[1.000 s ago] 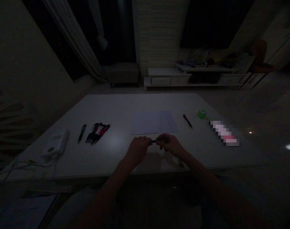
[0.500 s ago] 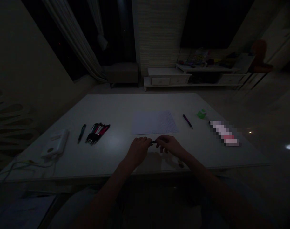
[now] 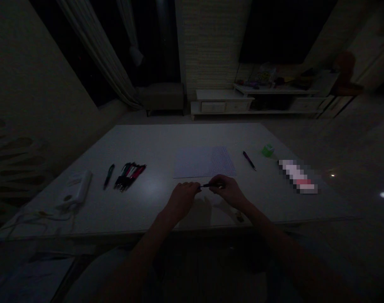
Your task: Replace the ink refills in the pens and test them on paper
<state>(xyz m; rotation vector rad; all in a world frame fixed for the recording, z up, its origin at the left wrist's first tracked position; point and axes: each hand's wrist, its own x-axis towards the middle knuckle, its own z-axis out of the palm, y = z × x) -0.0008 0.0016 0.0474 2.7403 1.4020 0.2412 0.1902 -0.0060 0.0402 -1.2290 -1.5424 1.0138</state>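
A slim dark pen [image 3: 211, 185] sits between the two hands, raised a little over the bench [image 3: 154, 141] and just short of the lower edge of a printed sheet of paper [image 3: 204, 162]. Its long axis runs almost level across the person's body, rising very slightly toward the right. The right hand [image 3: 228, 192] is nearer to most of the barrel, and its fingers [image 3: 217, 182] are closed narrow, pinching the pen toward its right end. The left hand [image 3: 182, 200] sits at the opposite end, its fingers [image 3: 192, 185] drawn together with their tips at the pen's left tip — in this dim light, I cannot tell whether they grip it or only touch it.

Further left on the bench, a bunch of red-and-black pens [image 3: 129, 176] lies just beside a lone green pen [image 3: 109, 176], with a white box [image 3: 76, 189] and its pale cable [image 3: 34, 218] beyond them. To the right of the paper lie a magenta pen [image 3: 249, 160] and a small green object [image 3: 267, 150], too small to identify — past those is a pixelated pink-and-white strip [image 3: 298, 176], too blurred to name
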